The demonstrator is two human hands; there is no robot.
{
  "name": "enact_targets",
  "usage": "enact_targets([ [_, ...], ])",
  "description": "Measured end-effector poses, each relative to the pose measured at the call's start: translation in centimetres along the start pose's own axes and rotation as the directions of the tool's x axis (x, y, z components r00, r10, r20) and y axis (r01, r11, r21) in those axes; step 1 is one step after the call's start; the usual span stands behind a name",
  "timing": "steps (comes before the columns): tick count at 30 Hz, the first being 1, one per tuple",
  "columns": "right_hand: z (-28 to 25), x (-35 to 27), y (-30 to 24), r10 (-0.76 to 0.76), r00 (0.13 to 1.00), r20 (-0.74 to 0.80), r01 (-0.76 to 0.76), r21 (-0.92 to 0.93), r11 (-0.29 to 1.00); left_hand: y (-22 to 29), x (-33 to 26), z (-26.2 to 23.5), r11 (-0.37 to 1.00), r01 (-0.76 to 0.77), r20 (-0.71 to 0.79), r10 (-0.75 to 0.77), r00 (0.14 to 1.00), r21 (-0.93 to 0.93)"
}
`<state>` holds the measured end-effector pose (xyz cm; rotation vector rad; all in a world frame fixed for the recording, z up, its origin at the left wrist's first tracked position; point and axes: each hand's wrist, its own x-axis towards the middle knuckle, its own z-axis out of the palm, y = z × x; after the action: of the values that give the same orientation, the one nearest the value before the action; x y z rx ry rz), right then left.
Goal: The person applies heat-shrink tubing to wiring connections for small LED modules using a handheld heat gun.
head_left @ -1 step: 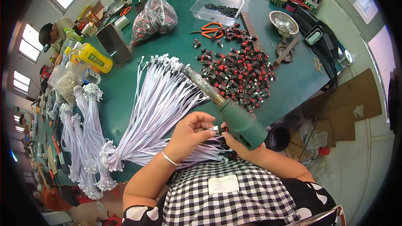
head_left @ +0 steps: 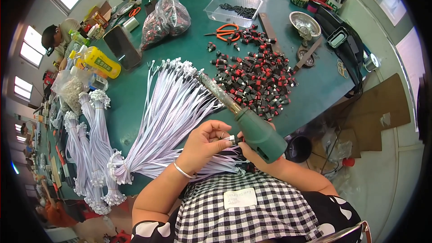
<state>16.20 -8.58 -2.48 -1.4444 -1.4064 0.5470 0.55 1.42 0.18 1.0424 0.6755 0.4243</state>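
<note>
Single head view, steeply down, close over green table (head_left: 189,49)

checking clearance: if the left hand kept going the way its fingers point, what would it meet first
The left hand points right, its fingers at a small part. Just beyond is the green heat gun in the right hand; depth is unclear.

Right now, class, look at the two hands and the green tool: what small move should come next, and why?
Probably bring the green tool in the right hand onto the small part pinched in the left hand. The part sits at the fingertips, right beside the tool's body, with white wire bundles fanned beneath.
</note>
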Motion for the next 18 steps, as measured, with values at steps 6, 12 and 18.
enact_targets([
  [6, -0.4, 0.1, -0.2, -0.233, 0.972, 0.009, 0.230, -0.199, 0.953, -0.2, 0.1, -0.4, 1.000, 0.019, 0.017, -0.019, 1.000, -0.023],
  [12, -0.1, 0.1, 0.0, -0.234, 0.972, 0.015, 0.233, -0.193, 0.953, -0.1, -0.1, 0.3, 0.999, -0.030, -0.042, 0.031, 0.999, 0.038],
  [18, 0.0, 0.0, -0.4, 0.064, 0.998, -0.025, -0.060, 0.135, 0.989, -0.5, -0.5, 0.3, 0.967, -0.159, -0.043, 0.171, 0.984, 0.199],
])
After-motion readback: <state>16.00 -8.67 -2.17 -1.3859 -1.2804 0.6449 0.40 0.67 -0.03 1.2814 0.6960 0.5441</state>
